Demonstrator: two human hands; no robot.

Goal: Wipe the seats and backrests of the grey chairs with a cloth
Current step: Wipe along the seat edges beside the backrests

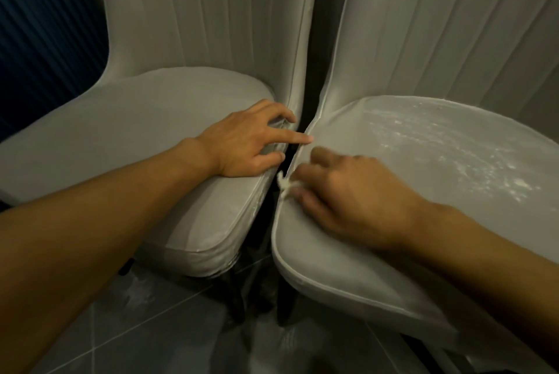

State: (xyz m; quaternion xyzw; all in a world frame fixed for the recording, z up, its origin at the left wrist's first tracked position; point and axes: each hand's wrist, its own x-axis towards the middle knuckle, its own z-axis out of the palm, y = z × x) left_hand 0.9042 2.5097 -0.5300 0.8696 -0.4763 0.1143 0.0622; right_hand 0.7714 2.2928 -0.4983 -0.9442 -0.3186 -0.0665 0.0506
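Item one, far left: a dark ribbed wall (45, 41) is running behind the seating. Item two: the left grey chair (121, 137) is standing with its channelled backrest (211, 10) upright and its padded seat facing you. Item three: your left hand (245, 140) is resting palm-down on the right-hand edge of that seat, its fingers (298, 140) spread; the index finger is lying straight across the narrow dark gap between the two chairs, its tip touching the piped rim of the neighbouring seat, while the finger farthest from you is bending into the crease where the seat meets the backrest. Item four: the cloth (282, 184), a small white wad, is sitting at the left rim of the right seat, just at the gap, with only a little of it showing past your fingertips. Item five: your right hand (348, 192), blurred, is lying on the right seat with its fingers curled and pinching that cloth against the rim. Item six: the right grey chair (393, 267) is standing just beside the left one, its seat carrying pale dusty streaks (469, 156) toward the rear and right, its ribbed backrest (438, 26) rising behind. Item seven, below: dark chair legs (236, 298) are standing on a grey tiled floor (136, 328).
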